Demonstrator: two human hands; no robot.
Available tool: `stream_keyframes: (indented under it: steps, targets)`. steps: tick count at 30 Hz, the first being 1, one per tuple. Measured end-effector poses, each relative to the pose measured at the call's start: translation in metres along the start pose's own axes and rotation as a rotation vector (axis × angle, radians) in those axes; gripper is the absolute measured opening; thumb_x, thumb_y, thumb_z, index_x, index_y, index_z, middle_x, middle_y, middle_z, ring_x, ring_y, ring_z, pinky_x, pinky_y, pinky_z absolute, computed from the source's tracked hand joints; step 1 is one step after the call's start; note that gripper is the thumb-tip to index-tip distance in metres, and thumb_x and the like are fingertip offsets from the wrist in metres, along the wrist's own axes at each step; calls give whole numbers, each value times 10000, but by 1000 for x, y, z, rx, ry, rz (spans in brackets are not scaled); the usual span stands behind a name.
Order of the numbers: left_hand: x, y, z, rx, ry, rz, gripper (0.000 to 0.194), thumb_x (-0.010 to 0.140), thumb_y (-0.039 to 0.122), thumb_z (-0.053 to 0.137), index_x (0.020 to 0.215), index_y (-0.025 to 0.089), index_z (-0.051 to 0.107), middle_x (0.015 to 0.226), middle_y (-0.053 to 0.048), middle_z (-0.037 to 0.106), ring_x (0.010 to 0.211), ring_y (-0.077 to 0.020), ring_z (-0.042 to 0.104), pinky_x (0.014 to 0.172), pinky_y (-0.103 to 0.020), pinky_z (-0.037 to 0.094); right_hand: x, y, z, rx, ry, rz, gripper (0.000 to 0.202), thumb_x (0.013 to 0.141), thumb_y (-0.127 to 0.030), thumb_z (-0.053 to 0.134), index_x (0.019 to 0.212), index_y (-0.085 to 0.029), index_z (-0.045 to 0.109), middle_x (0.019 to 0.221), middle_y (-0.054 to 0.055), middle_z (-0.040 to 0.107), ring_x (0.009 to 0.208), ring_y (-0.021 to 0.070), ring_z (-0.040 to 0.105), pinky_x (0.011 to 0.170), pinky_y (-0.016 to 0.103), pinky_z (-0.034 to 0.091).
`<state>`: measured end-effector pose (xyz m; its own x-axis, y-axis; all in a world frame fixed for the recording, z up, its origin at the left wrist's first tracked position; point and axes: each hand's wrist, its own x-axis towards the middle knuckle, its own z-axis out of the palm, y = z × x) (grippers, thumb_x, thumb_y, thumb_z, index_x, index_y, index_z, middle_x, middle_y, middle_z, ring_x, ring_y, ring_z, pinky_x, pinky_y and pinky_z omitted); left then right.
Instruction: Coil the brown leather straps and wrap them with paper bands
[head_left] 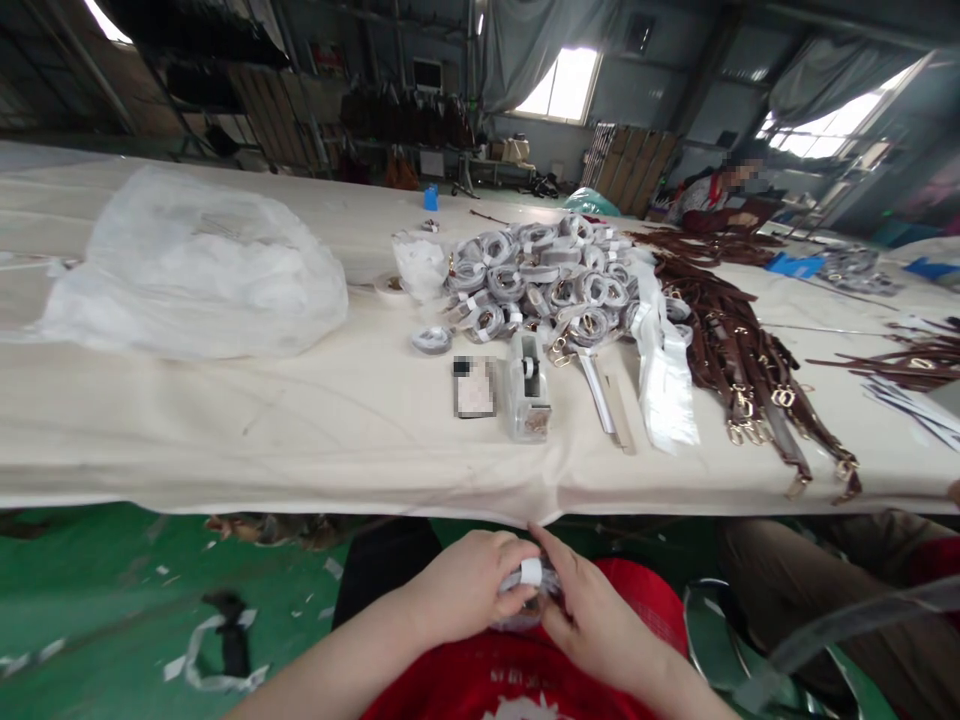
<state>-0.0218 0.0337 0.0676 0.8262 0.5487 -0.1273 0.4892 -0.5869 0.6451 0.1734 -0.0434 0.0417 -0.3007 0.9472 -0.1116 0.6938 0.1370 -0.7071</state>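
Low in the head view, in front of the red shirt, my left hand curls its fingers round a coiled strap wrapped in grey-clear film with a white band on it. My right hand holds the same coil from the other side, its index finger stretched toward the table edge. Beyond them on the table stand a clear tape dispenser and a small dark-edged card. A large pile of similar wrapped coils lies further back, with a single coil at its left.
A big translucent plastic bag rests on the left of the cream table. Brown straps with metal buckles and white plastic sleeves lie right. Another person sits at the back right; a person's leg is near my right.
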Motion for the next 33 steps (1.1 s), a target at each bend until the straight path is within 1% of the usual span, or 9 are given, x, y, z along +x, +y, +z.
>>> stream_keyframes:
  steps: [8, 12, 16, 19, 21, 23, 26, 29, 33]
  targets:
    - [0, 1, 0, 126, -21, 22, 216, 850, 225, 647, 1066, 234, 656, 960, -25, 733, 873, -242, 705, 807, -319, 543, 0, -10, 2, 1, -16, -10, 800, 710, -52, 476, 1490, -31, 302, 1439, 209, 519, 1317, 263, 527, 1131, 447, 423]
    - [-2, -2, 8, 227, 61, 16, 190, 839, 124, 561, 988, 215, 638, 897, -14, 722, 826, -223, 700, 774, -317, 555, -3, -11, 10, -48, 43, -28, 781, 740, -57, 464, 1498, -43, 278, 1460, 220, 490, 1327, 277, 513, 1112, 473, 442]
    - [-7, -7, 29, 354, 398, 69, 324, 807, 85, 484, 1108, 176, 565, 1030, -76, 718, 869, -232, 702, 739, -335, 580, -9, -10, 22, -92, 176, -24, 742, 815, -86, 434, 1521, -71, 209, 1474, 239, 462, 1320, 305, 517, 1066, 521, 475]
    - [-13, -12, 45, 424, 766, 135, 245, 858, 117, 446, 1085, 138, 536, 997, -134, 712, 862, -238, 702, 722, -324, 577, -14, -9, 21, -56, 243, -38, 700, 862, -156, 476, 1517, -104, 235, 1477, 234, 458, 1319, 327, 512, 1068, 538, 463]
    - [-15, -15, 52, 442, 892, 193, 176, 896, 132, 441, 1045, 128, 533, 931, -139, 707, 834, -231, 697, 743, -321, 571, -14, -13, 12, 54, 253, -9, 624, 900, -242, 508, 1487, -141, 319, 1407, 203, 542, 1266, 310, 559, 1060, 503, 476]
    - [-18, -17, 54, 445, 914, 239, 150, 907, 125, 442, 1025, 127, 534, 891, -129, 703, 805, -221, 690, 752, -321, 569, -11, -20, -2, 220, 252, 60, 454, 952, -333, 478, 1379, -178, 481, 1272, 154, 647, 1156, 273, 632, 1013, 435, 516]
    - [-19, -16, 51, 434, 901, 301, 173, 902, 97, 411, 1013, 137, 538, 858, -112, 707, 751, -202, 685, 724, -313, 574, 2, -32, -23, 433, 171, 151, 327, 974, -410, 461, 1045, -184, 686, 1015, 94, 732, 941, 234, 689, 857, 340, 564]
    - [-20, -15, 48, 424, 880, 319, 202, 894, 74, 392, 1017, 143, 537, 851, -105, 716, 732, -191, 688, 696, -295, 579, 16, -35, -31, 487, 90, 165, 309, 906, -429, 584, 860, -163, 734, 846, 70, 732, 794, 217, 676, 719, 301, 550]
    - [-20, -14, 46, 486, 886, 324, 213, 906, 70, 379, 1024, 141, 541, 848, -103, 730, 725, -191, 706, 686, -298, 592, 26, -26, -26, 537, 123, 139, 241, 814, -398, 696, 839, -168, 765, 815, 68, 733, 759, 208, 679, 686, 295, 547]
